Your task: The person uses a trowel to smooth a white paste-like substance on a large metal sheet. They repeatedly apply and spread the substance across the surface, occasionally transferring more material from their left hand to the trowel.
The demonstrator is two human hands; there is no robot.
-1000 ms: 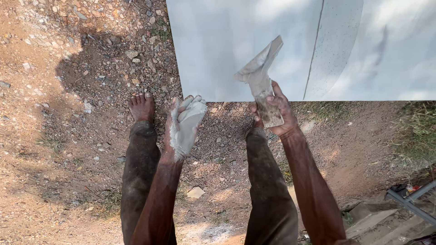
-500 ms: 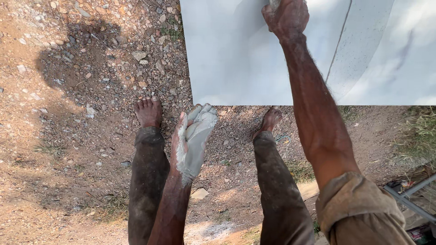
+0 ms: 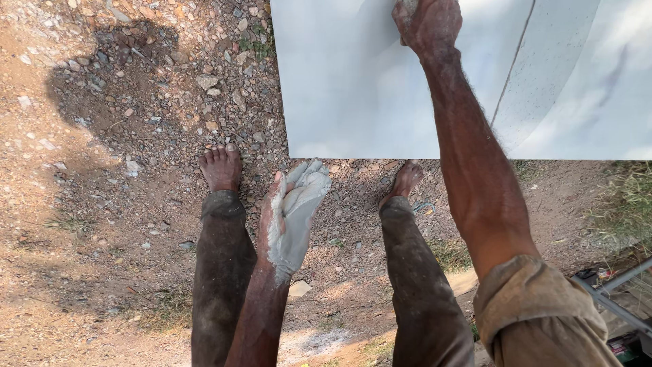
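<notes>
My left hand (image 3: 293, 211) is held palm up between my legs, its fingers together and slightly cupped, coated in a layer of wet grey paste (image 3: 302, 197). My right hand (image 3: 428, 26) reaches up and presses against a smooth white wall panel (image 3: 339, 88), fingers closed on a small pale plastic piece (image 3: 408, 5) that is almost wholly hidden by the hand and the frame's top edge. A curved smear mark runs across the panel beside that hand.
My bare feet (image 3: 221, 166) (image 3: 406, 180) stand on stony brown ground just below the panel's lower edge. A vertical seam (image 3: 513, 68) divides the panel. Grass (image 3: 628, 204) grows at the right, and a grey metal bar (image 3: 611, 292) lies at the lower right.
My right hand has risen from waist height to the upper part of the white panel, taking the plastic piece with it. My left hand has stayed low with the paste.
</notes>
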